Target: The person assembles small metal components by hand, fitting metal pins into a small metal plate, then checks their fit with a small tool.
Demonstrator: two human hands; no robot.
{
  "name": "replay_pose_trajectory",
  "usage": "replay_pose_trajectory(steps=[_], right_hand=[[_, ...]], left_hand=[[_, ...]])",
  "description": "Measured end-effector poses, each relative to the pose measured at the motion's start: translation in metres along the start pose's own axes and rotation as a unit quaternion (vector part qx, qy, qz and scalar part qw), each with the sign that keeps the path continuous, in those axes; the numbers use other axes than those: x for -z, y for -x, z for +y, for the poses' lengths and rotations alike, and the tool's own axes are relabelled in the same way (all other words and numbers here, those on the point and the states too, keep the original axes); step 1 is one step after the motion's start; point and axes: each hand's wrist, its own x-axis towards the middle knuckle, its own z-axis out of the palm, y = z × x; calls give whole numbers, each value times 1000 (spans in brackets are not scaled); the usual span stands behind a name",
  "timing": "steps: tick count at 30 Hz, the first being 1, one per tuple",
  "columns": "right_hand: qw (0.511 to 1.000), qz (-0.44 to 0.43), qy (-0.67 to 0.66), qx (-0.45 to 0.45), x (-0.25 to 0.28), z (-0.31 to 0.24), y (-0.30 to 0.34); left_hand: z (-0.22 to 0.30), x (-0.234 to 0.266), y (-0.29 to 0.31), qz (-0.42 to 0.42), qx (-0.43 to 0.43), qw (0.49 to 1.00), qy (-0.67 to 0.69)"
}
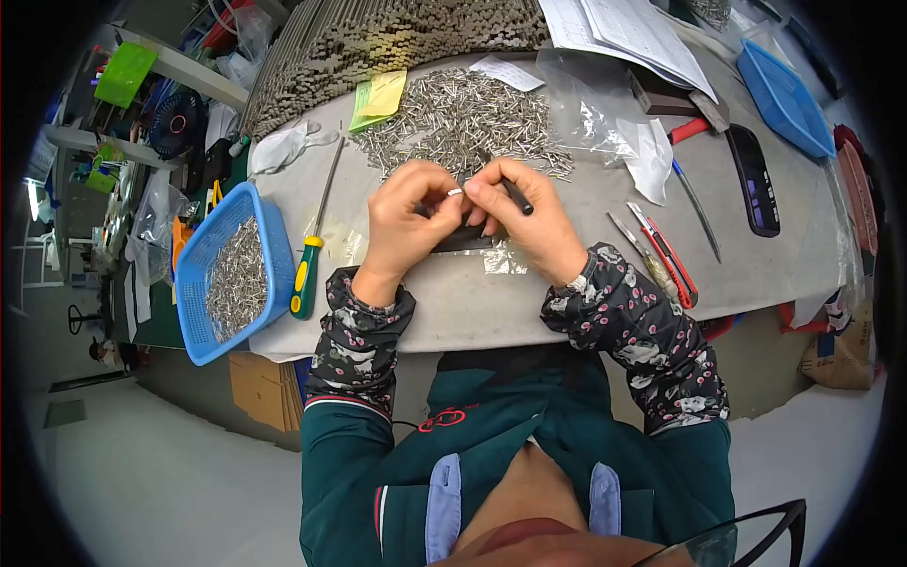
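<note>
My left hand point(408, 219) is closed in a pinch over the middle of the table, its fingertips on a small shiny metal pin point(455, 192). Close against it, my right hand point(536, 222) has its fingers wrapped round a slim black pen-like tool point(518, 197), with thumb and fingertip by the same pin. Beneath both hands lies a dark flat block point(463, 239), mostly covered by them. Just beyond my fingers spreads a heap of small metal pins point(472, 109).
To the left stand a blue basket point(283, 255) of metal pins and a green-yellow screwdriver point(307, 274). Bundled metal rods point(378, 38) fill the back. On the right lie a red cutter knife point(671, 260), a blue pen point(697, 213), a phone point(753, 180) and a blue tray point(784, 99).
</note>
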Motion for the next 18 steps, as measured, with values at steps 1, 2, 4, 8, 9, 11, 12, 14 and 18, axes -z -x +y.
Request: replay_pose_trajectory(steps=[1, 2, 4, 8, 9, 11, 12, 14, 18], right_hand=[[999, 19, 26, 22, -1, -1, -1], [997, 39, 52, 44, -2, -2, -1], [996, 46, 64, 49, -3, -2, -4], [994, 68, 78, 46, -5, -7, -6], [993, 78, 81, 42, -4, -9, -7], [992, 82, 83, 55, 0, -11, -10], [990, 88, 97, 55, 0, -15, -9], [989, 97, 100, 59, -2, -17, -9], [988, 99, 102, 57, -2, -26, -9]], left_hand=[[-1, 1, 0, 20, 43, 997, 60], [3, 4, 4, 34, 230, 931, 283], [-19, 17, 4, 14, 275, 822, 498], [-35, 34, 1, -72, 304, 690, 654], [-30, 34, -1, -71, 305, 688, 655], [-18, 30, -6, -106, 399, 884, 221], [-19, 29, -2, -135, 380, 907, 124], [-17, 30, 0, -163, 331, 929, 34], [-9, 29, -6, -196, 234, 946, -104]])
